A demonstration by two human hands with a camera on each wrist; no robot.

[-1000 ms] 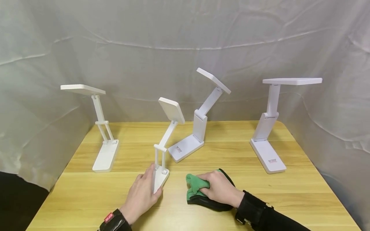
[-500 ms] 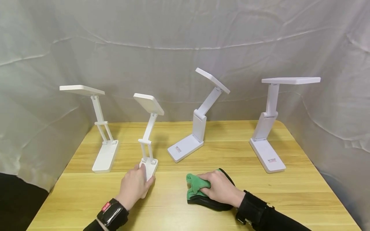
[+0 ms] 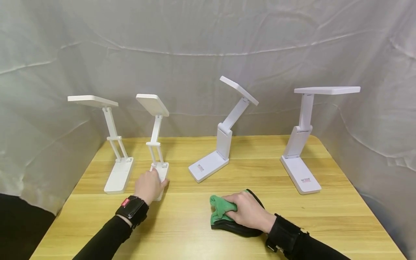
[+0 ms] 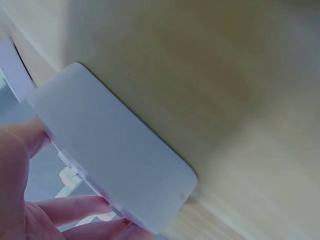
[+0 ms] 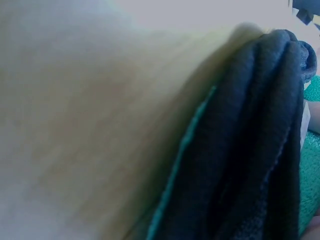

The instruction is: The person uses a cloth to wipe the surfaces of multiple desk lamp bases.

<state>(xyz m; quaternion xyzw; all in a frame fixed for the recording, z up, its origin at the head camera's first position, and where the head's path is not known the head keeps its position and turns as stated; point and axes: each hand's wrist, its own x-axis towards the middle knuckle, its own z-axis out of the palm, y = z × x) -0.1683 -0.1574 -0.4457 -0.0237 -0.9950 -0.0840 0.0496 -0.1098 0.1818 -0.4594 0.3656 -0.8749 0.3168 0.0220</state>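
A white folding desk lamp stands left of the middle, its head tilted and its arm leaning back. My left hand grips that lamp by its base, thumb along the right edge. Close up in the left wrist view, the plain white base fills the middle, with the fingers around its far side. My right hand holds a bunched green cloth with a black border, low at the table. Dark folds of the cloth cover the right part of the right wrist view.
A similar white lamp stands just left of the held one. Two more lamps, one at the back middle and another at the right, stand on the wooden table. Grey fabric hangs behind and at both sides.
My left hand has carried its lamp left and farther back, from near the middle to beside the leftmost lamp. The right hand and cloth have stayed put.
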